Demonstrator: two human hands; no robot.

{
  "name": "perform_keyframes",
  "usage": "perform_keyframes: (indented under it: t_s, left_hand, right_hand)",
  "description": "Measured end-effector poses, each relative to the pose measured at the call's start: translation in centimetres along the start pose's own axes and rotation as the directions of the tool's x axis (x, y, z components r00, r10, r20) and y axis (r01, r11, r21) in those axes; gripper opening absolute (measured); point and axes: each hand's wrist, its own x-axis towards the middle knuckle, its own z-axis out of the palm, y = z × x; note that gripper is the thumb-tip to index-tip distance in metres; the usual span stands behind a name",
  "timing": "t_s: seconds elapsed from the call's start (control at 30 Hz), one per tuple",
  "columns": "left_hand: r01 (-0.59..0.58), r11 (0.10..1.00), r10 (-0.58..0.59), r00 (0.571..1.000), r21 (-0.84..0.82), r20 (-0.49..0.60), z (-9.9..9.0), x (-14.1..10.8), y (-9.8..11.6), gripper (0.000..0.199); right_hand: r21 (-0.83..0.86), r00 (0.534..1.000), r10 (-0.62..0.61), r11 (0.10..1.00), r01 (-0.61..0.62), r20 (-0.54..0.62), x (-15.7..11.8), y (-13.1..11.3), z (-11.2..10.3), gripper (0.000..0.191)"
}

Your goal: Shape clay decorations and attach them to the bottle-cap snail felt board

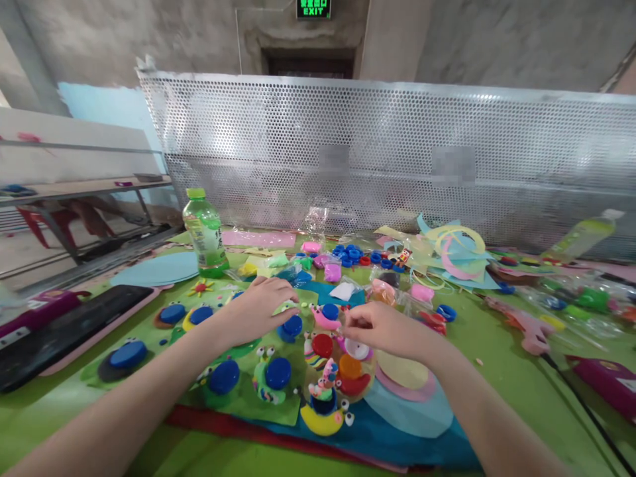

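My left hand (263,301) hovers over the rows of clay snails, its fingers slightly curled and apart, with nothing visible in it. It is above a snail with a blue cap (291,326). To the right, my right hand (375,324) has its fingers curled together beside a pink snail with a blue cap (326,316) and a white-capped one (356,348); what its fingertips hold, if anything, is hidden. Nearer to me sit a red-capped snail (322,345), an orange-capped one (350,366) and a yellow snail (322,421) carrying a small pink figure (328,379).
A green bottle (206,238) stands at the back left, near a black phone (74,331). Loose blue caps (350,253), clay packets and paper strips (462,252) lie behind my hands. On the right are a pink glue gun (534,331) with its cord and another bottle (583,237).
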Motion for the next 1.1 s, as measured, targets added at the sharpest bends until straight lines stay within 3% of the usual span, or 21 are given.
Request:
perform_keyframes:
  t_s: [0.2,0.4,0.63,0.9,1.1]
  left_hand:
    - [0.019,1.000,-0.019,1.000,0.001,0.012,-0.1,0.2,-0.2,0.020]
    - [0.048,0.999,-0.048,0.998,0.019,0.028,0.1,0.2,-0.6,0.021]
    - [0.076,0.997,-0.078,0.995,0.033,0.062,0.2,0.2,-0.8,0.026]
    - [0.088,0.996,-0.090,0.989,0.022,0.115,0.2,0.2,-1.0,0.026]
    - [0.078,0.997,-0.078,0.981,0.004,0.175,0.0,0.2,-0.7,0.025]
  right_hand:
    - [-0.018,0.992,-0.018,1.000,0.021,0.127,-0.5,0.0,-0.7,0.025]
    - [0.053,0.946,0.006,0.998,-0.025,0.324,-1.2,0.2,-1.7,0.023]
    - [0.132,0.829,0.036,0.982,-0.132,0.558,-1.8,1.1,-2.0,0.027]
    - [0.110,0.820,0.090,0.977,-0.184,0.566,-1.8,1.0,-1.9,0.024]
    - [0.158,0.851,0.043,0.977,-0.147,0.523,-2.1,0.6,-2.0,0.020]
